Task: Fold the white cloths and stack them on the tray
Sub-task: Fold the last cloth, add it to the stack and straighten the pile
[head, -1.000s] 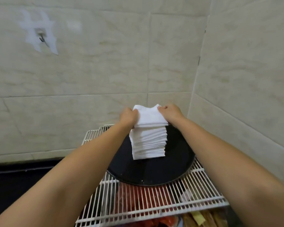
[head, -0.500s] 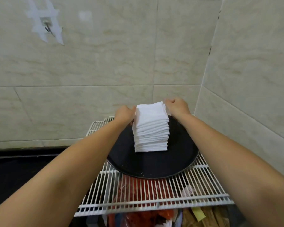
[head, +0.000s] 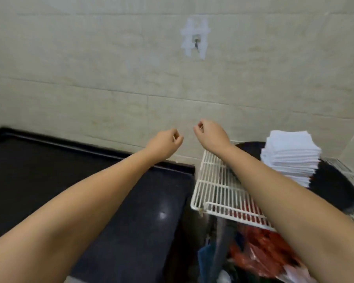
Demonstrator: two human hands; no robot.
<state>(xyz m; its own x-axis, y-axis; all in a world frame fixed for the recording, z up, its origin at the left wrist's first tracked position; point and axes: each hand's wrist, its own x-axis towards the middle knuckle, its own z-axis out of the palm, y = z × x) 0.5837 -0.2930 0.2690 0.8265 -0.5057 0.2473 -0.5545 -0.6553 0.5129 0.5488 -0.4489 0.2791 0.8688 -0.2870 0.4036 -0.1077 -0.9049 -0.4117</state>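
A tall stack of folded white cloths (head: 290, 156) stands on the round black tray (head: 333, 190) at the right edge of the view. My left hand (head: 165, 145) and my right hand (head: 212, 134) are both raised in the air in front of the tiled wall, left of the stack and apart from it. Their fingers are loosely curled and hold nothing. My right forearm crosses over the rack and hides part of the tray's left side.
The tray sits on a white wire rack (head: 219, 190). Red bags and other clutter (head: 260, 248) lie under the rack. A black countertop (head: 49, 180) stretches left of it. A hook (head: 196, 40) is stuck on the tiled wall.
Both hands have let go of the top cloth and moved left, away from the stack. The view has swung left, so the tray now sits at the right edge.
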